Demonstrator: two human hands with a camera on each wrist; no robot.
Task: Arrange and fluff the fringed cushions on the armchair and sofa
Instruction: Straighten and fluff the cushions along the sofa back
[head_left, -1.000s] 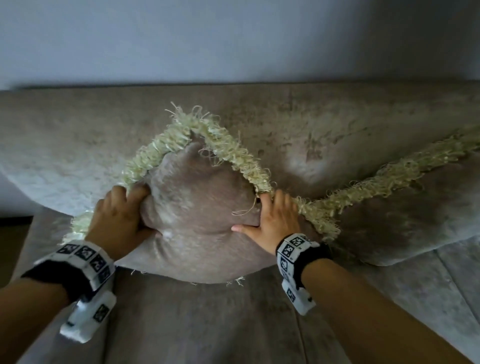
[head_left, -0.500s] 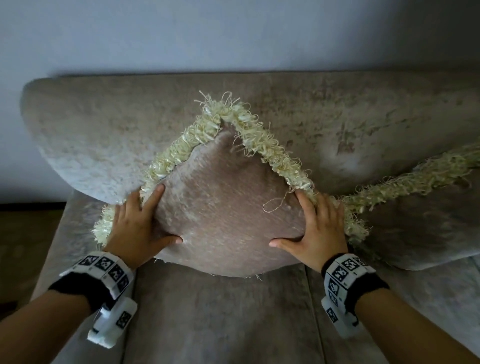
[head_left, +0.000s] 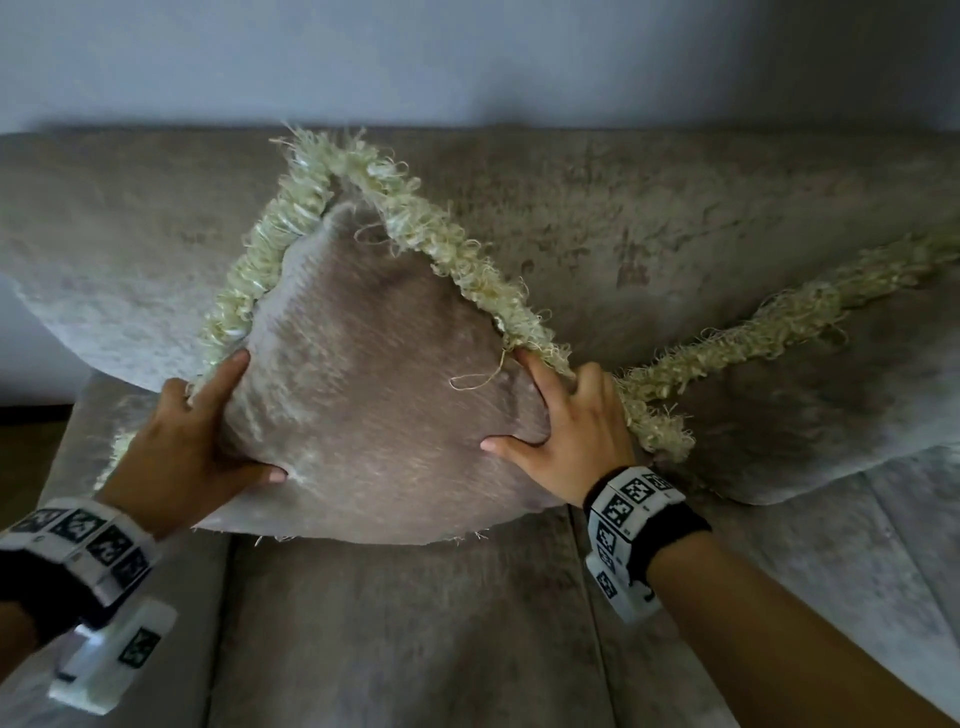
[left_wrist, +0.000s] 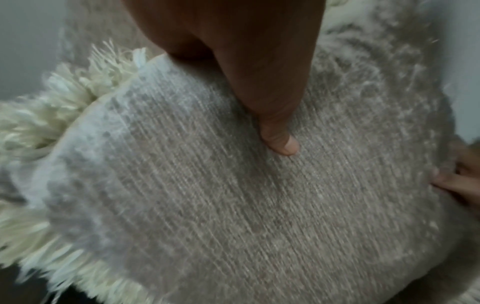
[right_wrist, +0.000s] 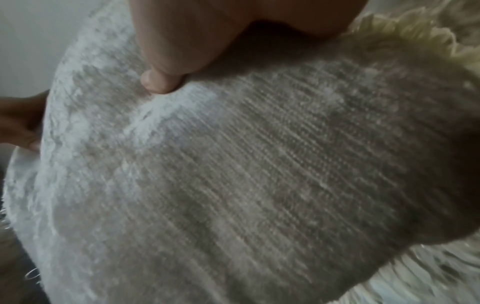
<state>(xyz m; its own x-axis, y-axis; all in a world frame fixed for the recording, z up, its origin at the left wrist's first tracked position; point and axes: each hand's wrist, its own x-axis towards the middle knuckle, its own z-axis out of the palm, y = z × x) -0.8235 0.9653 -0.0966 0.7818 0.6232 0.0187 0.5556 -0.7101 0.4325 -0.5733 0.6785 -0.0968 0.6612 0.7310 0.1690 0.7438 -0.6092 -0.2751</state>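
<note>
A beige cushion (head_left: 374, 374) with a cream fringe (head_left: 415, 223) stands on one corner against the sofa backrest (head_left: 675, 208). My left hand (head_left: 192, 436) grips its left side, thumb dented into the front and fingers behind the edge. My right hand (head_left: 566, 431) grips the right side, thumb on the front and fingers over the fringe. The left wrist view shows the cushion (left_wrist: 233, 205) under my left thumb (left_wrist: 280, 142). In the right wrist view my right thumb (right_wrist: 161, 82) presses the cushion (right_wrist: 259, 174).
A second fringed cushion (head_left: 805, 415) leans against the backrest at the right, its fringe touching the first cushion's. The sofa seat (head_left: 415, 623) spreads below my hands. A pale wall (head_left: 467, 52) rises behind the sofa, and dark floor (head_left: 26, 441) shows at the far left.
A second ago both hands squeezed the cushion inward and it was bunched. They have moved apart to its sides, and the cushion now stands fuller and taller.
</note>
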